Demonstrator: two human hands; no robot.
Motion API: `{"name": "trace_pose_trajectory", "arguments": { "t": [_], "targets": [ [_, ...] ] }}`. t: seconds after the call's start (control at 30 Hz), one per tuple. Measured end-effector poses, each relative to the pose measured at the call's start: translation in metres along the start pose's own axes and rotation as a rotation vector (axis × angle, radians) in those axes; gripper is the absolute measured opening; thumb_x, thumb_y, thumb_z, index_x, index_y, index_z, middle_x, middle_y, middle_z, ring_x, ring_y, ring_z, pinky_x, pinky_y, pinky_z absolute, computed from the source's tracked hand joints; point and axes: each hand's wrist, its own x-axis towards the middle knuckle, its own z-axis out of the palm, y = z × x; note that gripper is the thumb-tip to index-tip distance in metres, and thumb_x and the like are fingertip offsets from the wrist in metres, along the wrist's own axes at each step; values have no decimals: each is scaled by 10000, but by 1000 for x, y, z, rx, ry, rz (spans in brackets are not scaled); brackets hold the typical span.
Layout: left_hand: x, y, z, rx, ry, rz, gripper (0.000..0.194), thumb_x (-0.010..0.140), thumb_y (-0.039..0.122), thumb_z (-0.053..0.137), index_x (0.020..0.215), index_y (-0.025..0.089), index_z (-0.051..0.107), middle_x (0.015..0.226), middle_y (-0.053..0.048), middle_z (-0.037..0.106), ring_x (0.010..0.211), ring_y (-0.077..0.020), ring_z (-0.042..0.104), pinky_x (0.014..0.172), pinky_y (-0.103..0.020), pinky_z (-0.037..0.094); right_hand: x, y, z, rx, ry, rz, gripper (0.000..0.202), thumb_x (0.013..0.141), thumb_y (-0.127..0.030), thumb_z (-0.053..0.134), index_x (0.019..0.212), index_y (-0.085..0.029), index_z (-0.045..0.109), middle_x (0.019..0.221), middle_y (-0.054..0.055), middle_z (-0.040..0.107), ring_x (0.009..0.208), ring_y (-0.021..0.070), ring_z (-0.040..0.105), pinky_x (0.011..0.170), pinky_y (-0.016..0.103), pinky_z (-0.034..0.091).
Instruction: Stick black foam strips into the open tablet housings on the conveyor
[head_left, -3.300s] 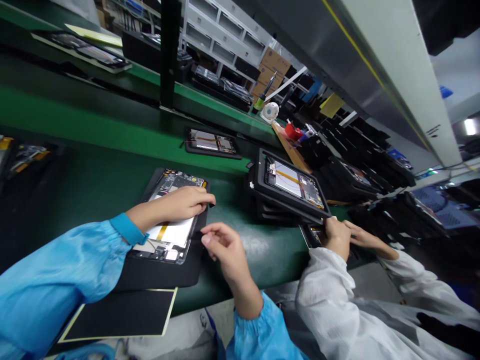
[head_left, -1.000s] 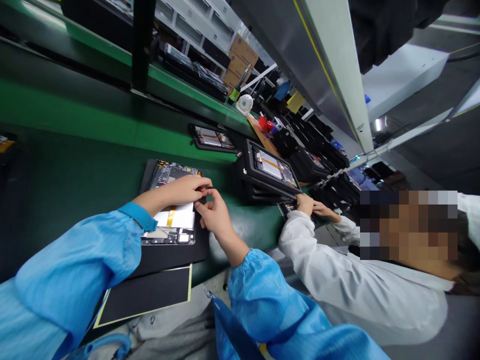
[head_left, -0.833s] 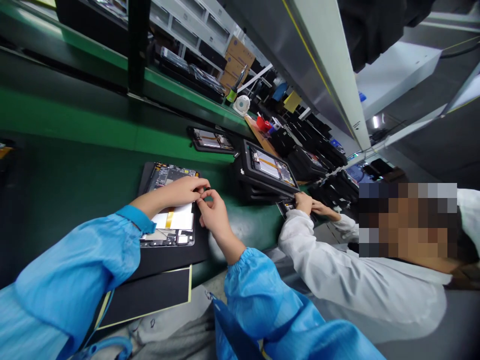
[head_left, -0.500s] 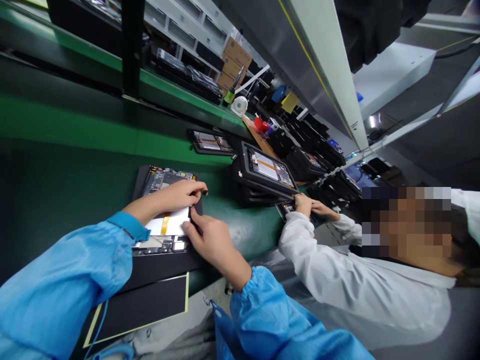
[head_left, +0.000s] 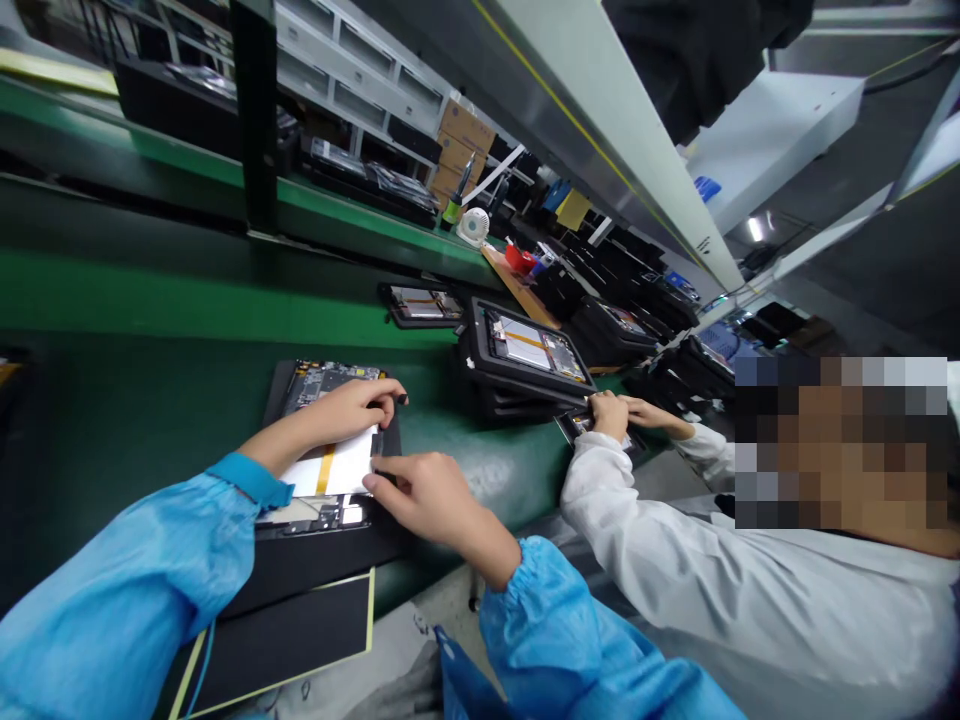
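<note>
Two bare hands over an opened tablet (head_left: 319, 382), lying innards-up on a black mat (head_left: 319, 560) at the green bench (head_left: 157, 430)
From where I stand, the left hand (head_left: 351, 410) lies across its middle, probably to steady it, fingers curled, a small dark bit (head_left: 403, 398) at one fingertip; whether it is gripped I can't tell. The right hand (head_left: 442, 497) has thumb and forefinger narrowly parted at the edge of the white battery (head_left: 346, 463), perhaps for fine control, though I can't see whether they pinch anything. The mat presumably guards the tablet's underside
</note>
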Motion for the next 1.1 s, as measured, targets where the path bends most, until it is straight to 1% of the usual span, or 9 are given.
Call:
{"name": "trace_pose_trajectory", "arguments": {
  "t": [0.07,0.17,0.27,0.37,0.5,0.67,0.8,0.97,1.1],
  "targets": [
    [0,4,-6,-34,28,0,515,650,289,437,1116,161,616,791,-37,683,808,-217,653,766,-319,537,2,8,-3,238,187,13,309,1012,-367,530,925,-204,777,783,36,752,681,167,652,623,252,393],
    [-11,9,-21,-42,209,-13,500,693,377,481,1120,177,649,1037,-90,708,1011,-267,669,884,-377,565,14,27,-4,539,487,114,265,960,-331,555,970,-181,773,912,62,754,786,173,659,683,256,463],
    [-48,2,-24,85,517,-91,505,746,523,524,1106,203,678,1251,-117,665,1263,-371,571,1134,-534,422,22,42,9,699,443,280,309,836,-282,671,1108,-157,749,978,85,737,858,198,668,745,290,515],
    [-101,-21,2,140,808,-310,683,787,675,477,1337,280,568,1411,-101,587,1415,-434,442,1198,-591,309,12,43,39,827,314,295,458,789,-296,707,1228,-163,719,1164,118,722,1019,237,677,840,339,548],
    [-140,-52,51,-217,857,-418,831,800,663,628,1520,356,350,1634,-50,380,1520,-367,322,1278,-532,233,7,31,76,972,472,257,476,805,-332,671,1259,-198,715,1288,117,677,1159,259,638,920,355,546],
    [-118,-38,41,-543,1103,-319,908,733,406,805,1520,371,354,1585,-74,458,1510,-314,363,1212,-482,378,52,26,66,1159,575,283,440,733,-402,722,1124,-201,721,1146,100,701,1069,263,663,860,346,552],
    [-101,-5,10,-645,1157,-366,855,740,290,796,1475,462,395,1544,17,519,1397,-283,530,936,-346,628,84,35,42,1431,437,226,475,690,-470,782,1071,-236,624,943,37,721,819,221,694,725,323,557],
    [-86,4,-13,-660,1178,-342,817,696,215,811,1411,412,469,1409,-6,641,1334,-269,592,785,-227,634,119,39,40,1508,431,244,545,634,-542,803,1023,-237,574,937,27,662,784,182,653,692,277,527],
    [-61,-3,-40,-630,1189,-340,744,723,170,778,1373,369,476,1371,-27,663,1312,-246,611,879,-247,617,139,49,29,1556,470,263,586,803,-703,602,1187,-265,536,1060,60,650,768,182,671,595,270,506]
  ]
}}
